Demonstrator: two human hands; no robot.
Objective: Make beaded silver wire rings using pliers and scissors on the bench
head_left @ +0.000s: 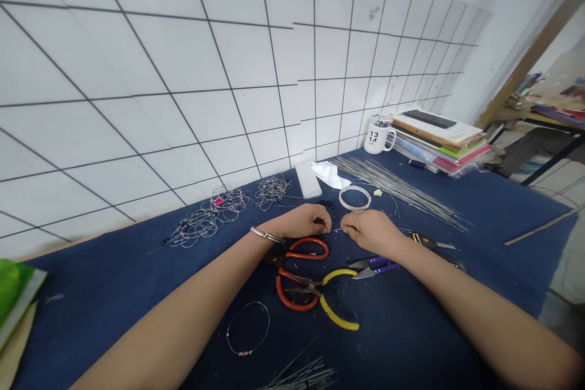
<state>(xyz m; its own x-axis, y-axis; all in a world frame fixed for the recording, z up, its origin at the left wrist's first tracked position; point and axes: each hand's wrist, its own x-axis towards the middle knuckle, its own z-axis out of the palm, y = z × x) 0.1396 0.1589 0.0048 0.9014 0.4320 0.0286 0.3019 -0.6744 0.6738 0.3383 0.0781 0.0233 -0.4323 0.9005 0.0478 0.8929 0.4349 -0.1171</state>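
Observation:
A short stretch of thin silvery wire spans the gap between my two hands. My left hand, with a silver bangle on the wrist, pinches its left end. On the other side, my right hand is closed on it with thumb and fingers together. Just below lie red-handled scissors, and yellow-handled pliers rest across them. Purple thread snips sit under my right wrist. A wire loop with coloured beads lies on the cloth near my left forearm.
Tangled wire loops lie along the wall at left. Behind my hands are a white ring, a white box and a tissue. Straight wires stretch right, towards a mug and stacked papers. A yellow cutter lies right.

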